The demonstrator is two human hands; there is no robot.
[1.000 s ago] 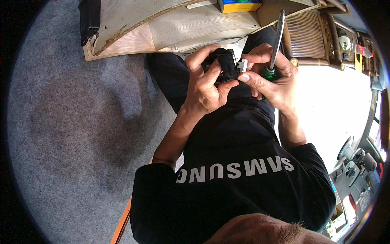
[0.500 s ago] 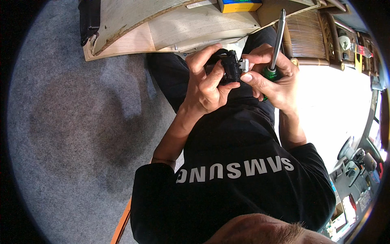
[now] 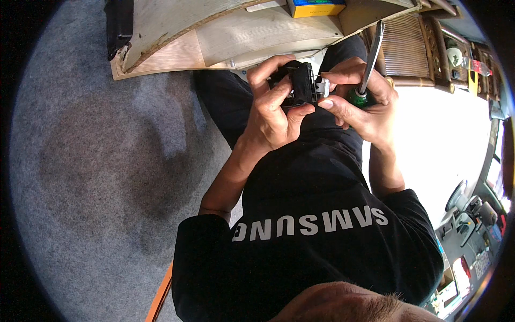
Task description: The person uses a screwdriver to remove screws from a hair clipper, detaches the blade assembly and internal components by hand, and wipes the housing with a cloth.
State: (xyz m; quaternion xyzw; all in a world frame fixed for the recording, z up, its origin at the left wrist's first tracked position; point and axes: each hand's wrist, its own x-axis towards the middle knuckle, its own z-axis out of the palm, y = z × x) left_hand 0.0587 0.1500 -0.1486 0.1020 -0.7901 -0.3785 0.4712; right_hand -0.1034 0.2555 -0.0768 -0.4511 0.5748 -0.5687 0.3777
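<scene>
Over my lap, my left hand [image 3: 268, 119] grips a small black boxy device [image 3: 303, 85], its fingers bent around the far and left sides and the thumb at the near end. From the device's right side sticks a small white part [image 3: 323, 87], which the thumb and index finger of my right hand [image 3: 369, 119] pinch. That same hand also keeps a screwdriver [image 3: 370, 63] tucked in the palm; its green handle is partly covered by my fingers. The metal shaft points up and away, clear of the device. What the device is cannot be told.
A worn wooden shelf unit [image 3: 257, 33] stands just beyond my knees, with a yellow and blue box [image 3: 317, 8] on it. Bamboo furniture [image 3: 406, 48] is at the far right, a cluttered desk [image 3: 466, 252] at the lower right. Grey carpet [image 3: 96, 161] covers the left.
The black device has turned a little in my left hand. The screwdriver's tip has tilted slightly to the right and nearer. Both hands keep their holds.
</scene>
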